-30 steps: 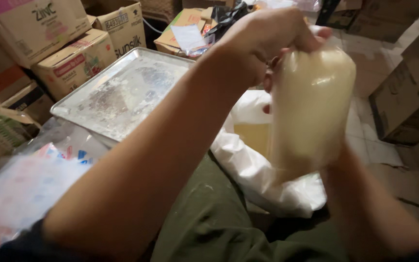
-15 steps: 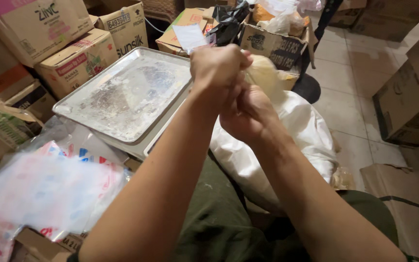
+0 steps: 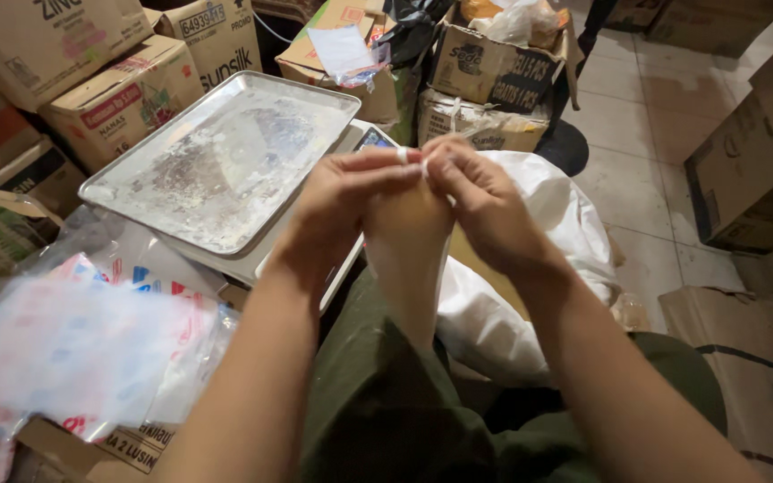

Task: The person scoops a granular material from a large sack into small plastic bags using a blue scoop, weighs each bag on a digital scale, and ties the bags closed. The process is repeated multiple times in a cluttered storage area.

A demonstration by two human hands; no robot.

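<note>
A small clear plastic bag (image 3: 407, 241) filled with pale yellowish powder hangs between my two hands, over my lap. My left hand (image 3: 337, 201) pinches the twisted neck of the bag from the left. My right hand (image 3: 480, 201) pinches the same neck from the right, fingertips meeting at the top. Behind and below the bag lies a large white sack (image 3: 530, 277), open, with more yellowish powder inside. My green trousers (image 3: 378, 411) fill the lower middle of the view.
A metal tray (image 3: 225, 161) dusted with powder rests on a scale at the left. Printed plastic bags (image 3: 73, 349) lie at the lower left. Cardboard boxes (image 3: 127, 89) stand around the back and the right side on a tiled floor (image 3: 646, 125).
The filled bag came down from in front of the camera to lap height. Both hands have gathered at its neck and now pinch it with the fingertips.
</note>
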